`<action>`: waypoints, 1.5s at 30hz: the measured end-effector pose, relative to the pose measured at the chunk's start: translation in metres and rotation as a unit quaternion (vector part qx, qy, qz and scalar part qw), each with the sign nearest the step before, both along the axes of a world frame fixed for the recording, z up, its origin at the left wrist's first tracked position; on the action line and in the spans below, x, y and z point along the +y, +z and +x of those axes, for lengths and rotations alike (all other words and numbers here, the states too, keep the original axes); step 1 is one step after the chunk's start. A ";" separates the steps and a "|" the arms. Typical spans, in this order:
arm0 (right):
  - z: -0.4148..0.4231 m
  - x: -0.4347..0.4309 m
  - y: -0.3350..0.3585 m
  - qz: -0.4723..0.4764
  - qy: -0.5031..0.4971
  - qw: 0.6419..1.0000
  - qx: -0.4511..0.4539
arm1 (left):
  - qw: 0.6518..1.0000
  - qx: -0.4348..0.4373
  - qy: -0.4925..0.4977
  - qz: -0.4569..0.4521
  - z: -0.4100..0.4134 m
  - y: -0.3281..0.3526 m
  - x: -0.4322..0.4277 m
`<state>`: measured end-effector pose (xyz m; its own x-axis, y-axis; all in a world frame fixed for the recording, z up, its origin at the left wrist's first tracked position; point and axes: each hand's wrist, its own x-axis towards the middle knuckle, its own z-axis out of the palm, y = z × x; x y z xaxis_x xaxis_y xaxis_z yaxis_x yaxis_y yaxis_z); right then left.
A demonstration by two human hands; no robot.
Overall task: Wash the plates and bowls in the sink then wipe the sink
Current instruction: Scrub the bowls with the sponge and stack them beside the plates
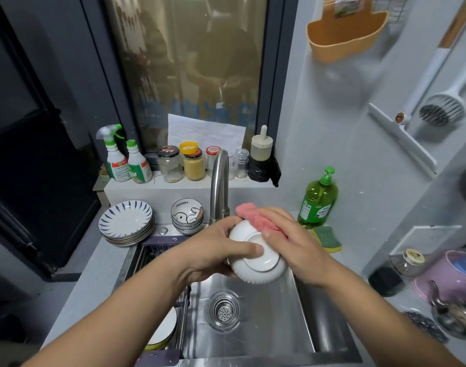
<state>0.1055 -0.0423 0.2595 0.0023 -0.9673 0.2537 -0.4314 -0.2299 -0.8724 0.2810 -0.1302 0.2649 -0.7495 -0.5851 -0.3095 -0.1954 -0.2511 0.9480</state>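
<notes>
My left hand [213,250] grips a white ribbed bowl [261,268], held bottom-up over the steel sink [266,327], thumb lying across its foot ring. My right hand [292,239] presses a pink cloth [255,218] against the bowl's far side. A stack of blue-striped plates [126,221] and a stack of printed bowls [187,215] stand on the counter behind the sink's left corner. Another white dish with a yellow rim [163,332] sits under my left forearm on the rack [184,308] at the sink's left side.
The faucet [220,186] rises just behind the bowl. A green soap bottle [318,200] and a green-yellow sponge [328,239] stand right of the sink. Jars and spray bottles [118,154] line the windowsill. A pink pot [451,276] and a kettle [454,313] crowd the right counter.
</notes>
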 end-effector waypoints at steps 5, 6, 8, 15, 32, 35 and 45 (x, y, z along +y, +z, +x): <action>0.022 0.008 -0.019 -0.060 -0.123 0.989 -0.052 | 0.991 0.037 0.108 0.071 -0.008 -0.008 0.008; 0.028 0.011 -0.026 -0.066 -0.135 0.987 -0.059 | 0.986 0.052 0.131 0.095 -0.008 -0.010 0.008; 0.040 0.016 -0.038 -0.067 -0.152 0.984 -0.060 | 0.969 0.091 0.178 0.143 -0.009 -0.011 0.009; 0.021 -0.008 -0.022 -0.075 -0.211 0.970 -0.092 | 0.966 0.120 0.183 0.137 -0.020 -0.015 0.027; 0.000 -0.012 -0.016 -0.050 -0.102 0.985 -0.133 | 0.984 0.081 0.107 0.121 -0.010 -0.004 0.012; -0.006 -0.007 -0.006 0.001 -0.032 0.998 -0.050 | 0.996 0.015 0.065 0.056 -0.009 0.001 0.003; 0.025 0.012 -0.034 -0.094 -0.153 0.983 -0.034 | 0.965 0.110 0.144 0.188 -0.019 -0.019 0.010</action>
